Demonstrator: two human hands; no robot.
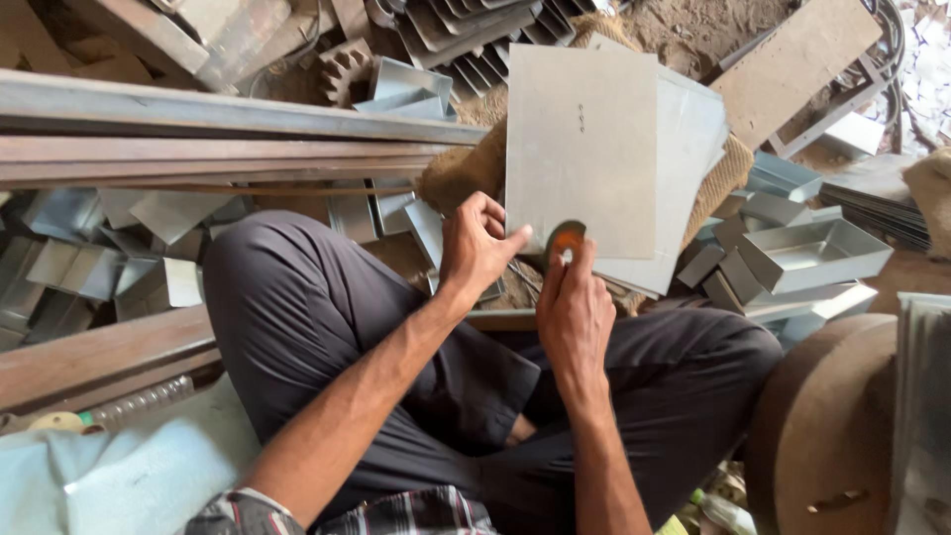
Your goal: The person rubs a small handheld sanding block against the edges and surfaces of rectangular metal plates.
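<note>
Grey sheet metal plate sits flat on a burlap-wrapped block just ahead of your crossed legs, atop a second sheet. Your left hand pinches the plate's lower left corner, thumb on top, fingers curled beneath. Your right hand grips a small round orange object against the plate's lower edge; what kind of tool it is you cannot tell. Folded metal trays are stacked to your right, more bent pieces to your left under long steel bars
</note>
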